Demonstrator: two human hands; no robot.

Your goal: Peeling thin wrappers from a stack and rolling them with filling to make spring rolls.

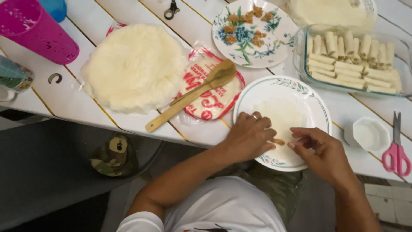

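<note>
A thin pale wrapper point(281, 120) lies flat on a white plate with a green rim point(317, 105) at the table's near edge. My left hand point(249, 135) and my right hand point(315, 148) rest on the wrapper's near side, fingertips pinching around a small strip of brown filling point(278, 141) between them. A ring shows on my left hand. A flowered plate point(253, 53) behind holds several pieces of brown filling point(246, 23). A stack of round wrappers point(135, 66) lies to the left on plastic.
A glass dish point(300, 51) at the right holds several finished rolls point(352, 58). Two wooden spoons point(197, 92) lie on a printed packet point(212, 105). A small white bowl point(369, 133), pink scissors point(397, 152), a pink cup point(36, 30) and a camouflage cap point(113, 157) are nearby.
</note>
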